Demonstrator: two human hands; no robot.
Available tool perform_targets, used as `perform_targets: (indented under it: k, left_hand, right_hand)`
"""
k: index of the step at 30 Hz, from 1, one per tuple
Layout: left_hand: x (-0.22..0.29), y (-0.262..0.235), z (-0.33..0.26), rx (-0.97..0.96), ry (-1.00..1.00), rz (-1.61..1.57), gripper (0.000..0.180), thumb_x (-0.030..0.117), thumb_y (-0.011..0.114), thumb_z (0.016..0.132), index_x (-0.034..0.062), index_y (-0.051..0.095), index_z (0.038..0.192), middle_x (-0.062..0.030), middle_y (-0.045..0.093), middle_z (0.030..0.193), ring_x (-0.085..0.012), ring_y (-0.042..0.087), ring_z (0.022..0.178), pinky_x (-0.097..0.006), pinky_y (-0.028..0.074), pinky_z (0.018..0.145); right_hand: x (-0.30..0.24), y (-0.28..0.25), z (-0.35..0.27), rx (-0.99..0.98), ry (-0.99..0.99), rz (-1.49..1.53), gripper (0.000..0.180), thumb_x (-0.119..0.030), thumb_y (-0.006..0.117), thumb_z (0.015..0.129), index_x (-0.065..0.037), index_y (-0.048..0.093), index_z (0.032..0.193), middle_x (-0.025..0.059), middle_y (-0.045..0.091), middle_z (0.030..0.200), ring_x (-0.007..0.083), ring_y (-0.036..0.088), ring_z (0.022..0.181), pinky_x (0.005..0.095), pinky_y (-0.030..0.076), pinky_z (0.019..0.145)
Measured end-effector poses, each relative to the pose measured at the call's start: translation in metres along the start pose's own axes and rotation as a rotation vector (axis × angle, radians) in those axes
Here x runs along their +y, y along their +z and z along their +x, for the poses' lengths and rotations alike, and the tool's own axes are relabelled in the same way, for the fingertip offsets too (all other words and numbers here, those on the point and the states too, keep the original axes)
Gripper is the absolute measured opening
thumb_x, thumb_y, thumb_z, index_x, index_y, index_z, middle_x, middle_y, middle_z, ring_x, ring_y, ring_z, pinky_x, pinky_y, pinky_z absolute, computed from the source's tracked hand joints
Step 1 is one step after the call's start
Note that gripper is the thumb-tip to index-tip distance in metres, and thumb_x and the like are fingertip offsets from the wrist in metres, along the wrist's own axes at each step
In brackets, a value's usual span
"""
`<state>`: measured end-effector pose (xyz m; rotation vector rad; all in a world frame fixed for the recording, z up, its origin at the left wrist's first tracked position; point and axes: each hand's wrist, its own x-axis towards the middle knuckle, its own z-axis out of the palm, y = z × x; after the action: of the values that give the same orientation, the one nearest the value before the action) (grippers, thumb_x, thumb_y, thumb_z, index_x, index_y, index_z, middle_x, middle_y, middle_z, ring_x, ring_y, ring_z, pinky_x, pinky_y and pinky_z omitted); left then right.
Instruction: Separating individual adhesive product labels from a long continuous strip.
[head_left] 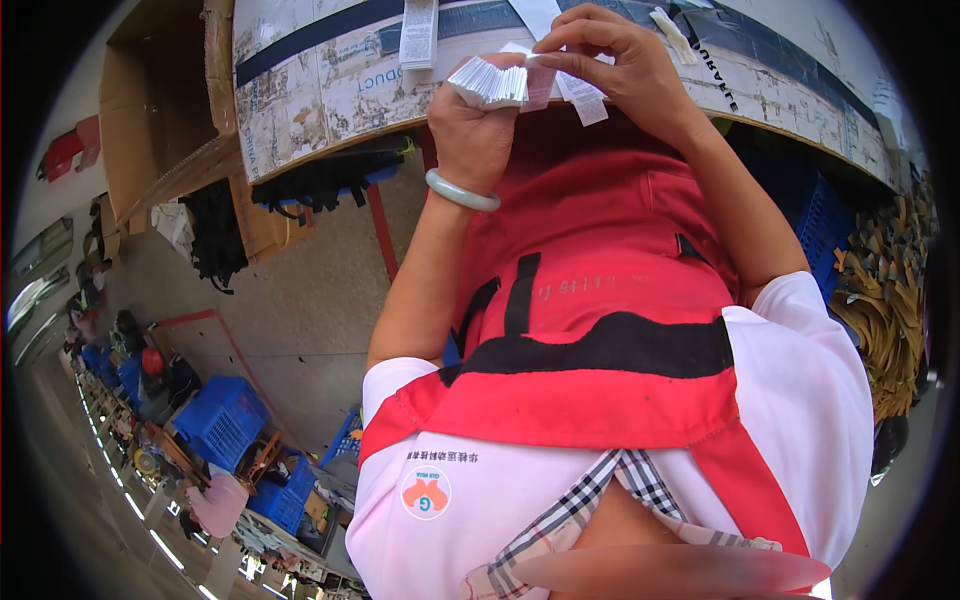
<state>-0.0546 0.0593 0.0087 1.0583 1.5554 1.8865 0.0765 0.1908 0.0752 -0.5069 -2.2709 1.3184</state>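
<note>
My left hand (472, 145) is closed around a thick bundle of small white labels (488, 84), whose edges fan out above the fist. Thumb and fingers of my right hand (628, 75) are pinched at a thin white label (519, 50) beside that bundle. A thin translucent strip (538, 88) hangs just below the pinch. Under my right fingers, small printed labels (584, 100) reach over the table's near edge. Another stack of printed labels (419, 38) lies on the worn, cardboard-covered table (320, 95), beyond my left hand.
An open cardboard box (160, 90) stands left of the table. Black straps (330, 180) hang beneath its edge. A twisted white strip (674, 38) lies right of my hands. Blue crates (222, 420) stand at lower left; a brown pile (890, 290) is at right.
</note>
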Motion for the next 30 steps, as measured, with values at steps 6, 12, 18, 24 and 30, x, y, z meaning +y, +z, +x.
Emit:
perform_targets:
  k: [6,12,18,24,30]
  left_hand:
    - [0.009,-0.007,-0.002,-0.090,-0.066,-0.067,0.019,0.000,0.068,0.082,-0.0005,0.069,0.102,-0.0024,0.068,0.083,-0.0056,0.060,0.070,-0.020,0.048,0.058]
    - [0.014,-0.005,-0.006,-0.095,-0.192,-0.148,0.018,0.008,0.071,0.084,0.0006,0.070,0.101,-0.0019,0.065,0.076,-0.0058,0.058,0.063,-0.019,0.045,0.055]
    - [0.011,-0.004,-0.008,-0.080,-0.201,-0.179,0.015,0.009,0.071,0.085,0.0001,0.069,0.097,-0.0006,0.062,0.072,-0.0055,0.055,0.061,-0.019,0.043,0.053]
    - [0.007,-0.003,-0.011,-0.076,-0.181,-0.177,0.014,0.008,0.071,0.085,0.0001,0.069,0.096,-0.0012,0.063,0.072,-0.0059,0.055,0.061,-0.020,0.043,0.053]
    - [0.009,-0.004,-0.012,-0.146,-0.398,-0.281,0.015,0.011,0.069,0.088,-0.0002,0.067,0.097,-0.0016,0.062,0.071,-0.0072,0.055,0.059,-0.020,0.040,0.051]
  right_hand:
    - [0.007,0.002,-0.007,-0.064,0.086,0.098,0.018,-0.017,0.066,0.090,-0.003,0.068,0.102,0.0026,0.066,0.088,0.0096,0.060,0.081,0.0230,0.051,0.073]
    - [0.014,0.004,-0.012,-0.146,0.210,0.216,0.019,-0.017,0.066,0.090,-0.001,0.068,0.101,0.0028,0.066,0.087,0.0080,0.060,0.077,0.0220,0.052,0.071]
    - [0.018,0.005,-0.013,-0.154,0.164,0.200,0.024,-0.019,0.066,0.091,0.001,0.067,0.102,0.0056,0.066,0.085,0.0109,0.062,0.075,0.0232,0.053,0.071]
    - [0.021,0.007,-0.018,-0.142,0.159,0.206,0.024,-0.020,0.067,0.090,0.001,0.067,0.101,0.0051,0.066,0.084,0.0105,0.062,0.075,0.0232,0.052,0.071]
    - [0.024,0.003,-0.014,-0.255,0.217,0.239,0.020,-0.019,0.068,0.089,0.000,0.067,0.096,0.0033,0.064,0.080,0.0088,0.059,0.077,0.0233,0.048,0.072]
